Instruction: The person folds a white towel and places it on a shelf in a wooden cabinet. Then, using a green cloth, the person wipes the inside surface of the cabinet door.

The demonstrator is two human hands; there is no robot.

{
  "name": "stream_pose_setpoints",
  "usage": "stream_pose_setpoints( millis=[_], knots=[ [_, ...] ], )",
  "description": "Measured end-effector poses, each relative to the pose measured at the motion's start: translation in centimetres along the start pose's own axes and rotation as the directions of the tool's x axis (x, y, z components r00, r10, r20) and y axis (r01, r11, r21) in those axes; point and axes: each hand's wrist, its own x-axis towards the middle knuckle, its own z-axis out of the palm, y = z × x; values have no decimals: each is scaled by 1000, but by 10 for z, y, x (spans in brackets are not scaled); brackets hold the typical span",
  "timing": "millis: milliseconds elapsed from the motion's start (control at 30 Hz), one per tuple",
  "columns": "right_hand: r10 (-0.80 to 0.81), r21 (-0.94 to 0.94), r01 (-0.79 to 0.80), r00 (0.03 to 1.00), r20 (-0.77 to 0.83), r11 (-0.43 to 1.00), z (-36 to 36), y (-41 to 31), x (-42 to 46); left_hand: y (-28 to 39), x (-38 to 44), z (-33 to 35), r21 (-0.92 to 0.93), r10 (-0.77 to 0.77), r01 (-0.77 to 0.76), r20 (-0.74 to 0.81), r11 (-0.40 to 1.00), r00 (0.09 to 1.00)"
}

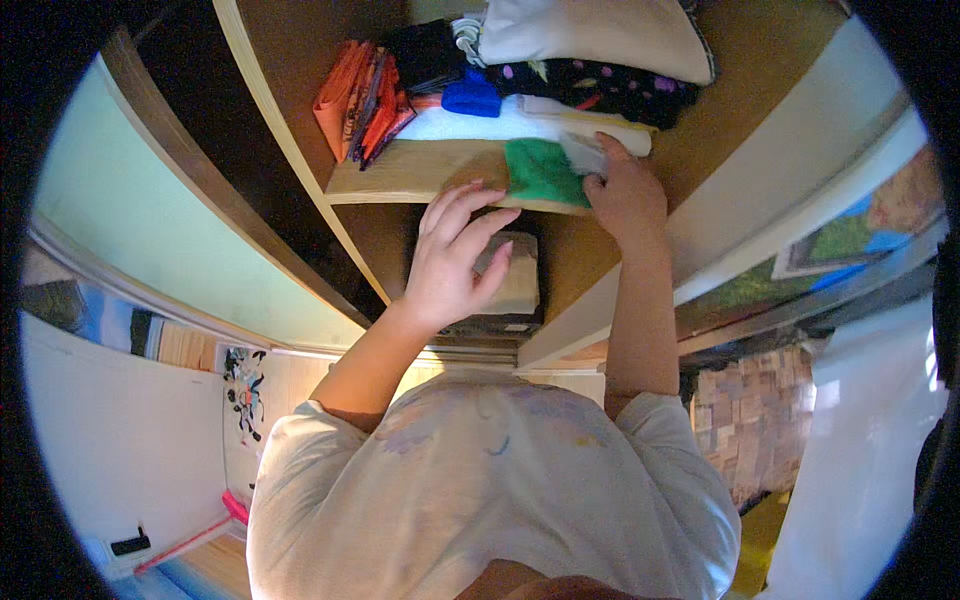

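My right hand (628, 191) pinches a pale, blurred, thin piece (585, 154) between thumb and fingers; I cannot tell if it is cloth or plastic. Under it a green folded cloth (544, 171) lies at the front of a wooden shelf (427, 163). My left hand (461, 251), its fingers apart and nothing in them, hovers by the shelf's front edge, left of the green cloth. Behind the cloth are white folded fabric (457, 127), a small blue folded cloth (472, 97) and a black patterned textile (600, 86).
Orange folded bags or cloths (352, 97) stand at the shelf's left wall. Beige folded fabric (592, 34) tops the pile. Below the shelf sits a box-like object (514, 277), partly hidden by my left hand. A pale green cabinet door (165, 217) is on the left.
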Motion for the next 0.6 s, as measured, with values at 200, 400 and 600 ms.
stream_pose_setpoints(
  millis=[200, 400, 600],
  knots=[
    [-167, -18, 170, 935, -312, 985, 10, 6, -3, -7, -4, 12, 61, -42, 45, -43, 997, 998],
    [-520, 193, 688, 676, -522, 700, 12, -35, -6, -19, 10, -3, 123, -77, 96, -152, 988, 985],
    [-643, 150, 832, 515, -567, 535, 11, -79, 12, -48, 19, -38, 189, -21, 81, -302, 979, 953]
  ],
)
